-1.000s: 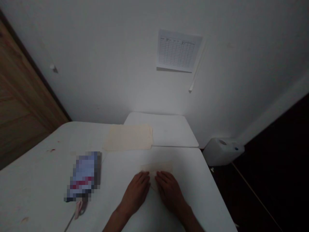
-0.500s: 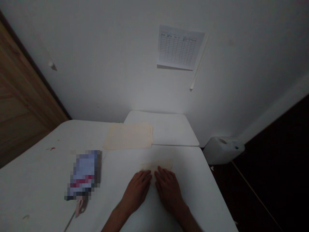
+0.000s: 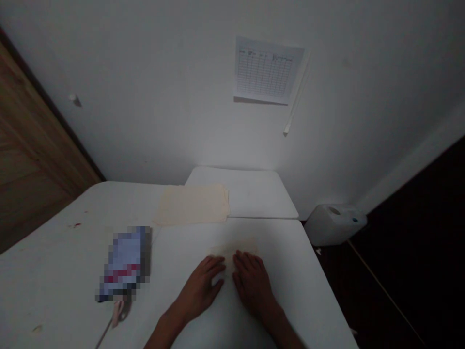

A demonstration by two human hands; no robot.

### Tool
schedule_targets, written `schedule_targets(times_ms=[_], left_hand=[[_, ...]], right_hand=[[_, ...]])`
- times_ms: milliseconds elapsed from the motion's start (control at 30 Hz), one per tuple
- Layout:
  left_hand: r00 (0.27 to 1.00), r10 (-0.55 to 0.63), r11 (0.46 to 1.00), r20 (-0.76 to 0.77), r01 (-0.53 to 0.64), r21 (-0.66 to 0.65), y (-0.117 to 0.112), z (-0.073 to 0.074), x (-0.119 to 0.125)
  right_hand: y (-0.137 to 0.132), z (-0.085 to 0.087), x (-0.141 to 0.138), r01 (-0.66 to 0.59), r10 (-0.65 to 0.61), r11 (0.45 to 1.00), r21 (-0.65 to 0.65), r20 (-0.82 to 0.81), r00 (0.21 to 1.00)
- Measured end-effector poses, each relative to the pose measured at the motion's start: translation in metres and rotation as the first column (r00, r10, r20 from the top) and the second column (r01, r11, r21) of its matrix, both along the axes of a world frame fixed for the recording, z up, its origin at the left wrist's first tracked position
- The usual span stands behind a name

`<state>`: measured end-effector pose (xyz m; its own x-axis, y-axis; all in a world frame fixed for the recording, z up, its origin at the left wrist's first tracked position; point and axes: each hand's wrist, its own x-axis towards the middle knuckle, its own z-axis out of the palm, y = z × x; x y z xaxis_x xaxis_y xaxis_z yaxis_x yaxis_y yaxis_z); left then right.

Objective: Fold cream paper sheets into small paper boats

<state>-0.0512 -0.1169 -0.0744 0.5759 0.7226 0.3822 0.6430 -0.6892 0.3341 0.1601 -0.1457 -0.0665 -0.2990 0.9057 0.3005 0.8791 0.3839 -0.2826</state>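
Two hands on the feed, neither closed round anything that I can see. Left hand (image 3: 203,283): palm down, fingers loosely bent, thumb spread away from them, the gap holding nothing visible. Right hand (image 3: 253,281): palm down, fingers side by side, thumb low along the inner side. Between and just beyond the fingertips lies a thin pale sheet (image 3: 234,247), flat on the white table (image 3: 294,271); its far edge shows, its near part is covered or too faint to trace. I cannot tell whether the fingertips press or merely rest. Handling, by judgement: very light, soft and limp, likely to wrinkle under a sideways push and possibly to tear if tugged; material uncertain. Lying so flush, it would be awkward to get under. I would favour the far corners, one per hand, pinched between thumb and fingertip, with slight, even tension. Further back, left of the hands, pale sheets (image 3: 192,204) overlap, their right edges slightly out of line; likely similar in feel. A pixelated packet (image 3: 125,261) lies well to the left, details unreadable. Beyond the table's right edge, lower down: a white plastic container (image 3: 334,228).
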Motion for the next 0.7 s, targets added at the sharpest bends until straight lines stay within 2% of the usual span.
schedule_targets(times_ms=[200,333,467,567,700], left_hand=[[1.000,0.005,1.000,0.016,-0.005,0.030,0.001,0.002,-0.022],[1.000,-0.017,0.999,-0.008,0.018,0.047,-0.003,0.011,-0.019],[0.997,-0.026,0.997,-0.067,0.031,0.076,-0.007,0.015,-0.013],[0.995,0.007,0.987,-0.098,0.009,0.162,-0.010,0.008,-0.010],[0.982,0.047,0.973,-0.182,-0.004,0.231,-0.011,-0.009,-0.009]], right_hand=[[0.007,0.007,0.013,-0.078,0.078,0.997,-0.027,-0.002,0.997],[0.013,0.010,0.017,-0.109,0.109,0.994,-0.009,0.012,0.994],[0.018,0.003,0.015,-0.115,0.114,0.993,0.025,0.012,0.993],[0.020,-0.005,0.012,-0.121,0.122,0.991,0.056,-0.016,0.992],[0.020,-0.009,0.011,-0.151,0.154,0.988,0.042,-0.059,0.986]])
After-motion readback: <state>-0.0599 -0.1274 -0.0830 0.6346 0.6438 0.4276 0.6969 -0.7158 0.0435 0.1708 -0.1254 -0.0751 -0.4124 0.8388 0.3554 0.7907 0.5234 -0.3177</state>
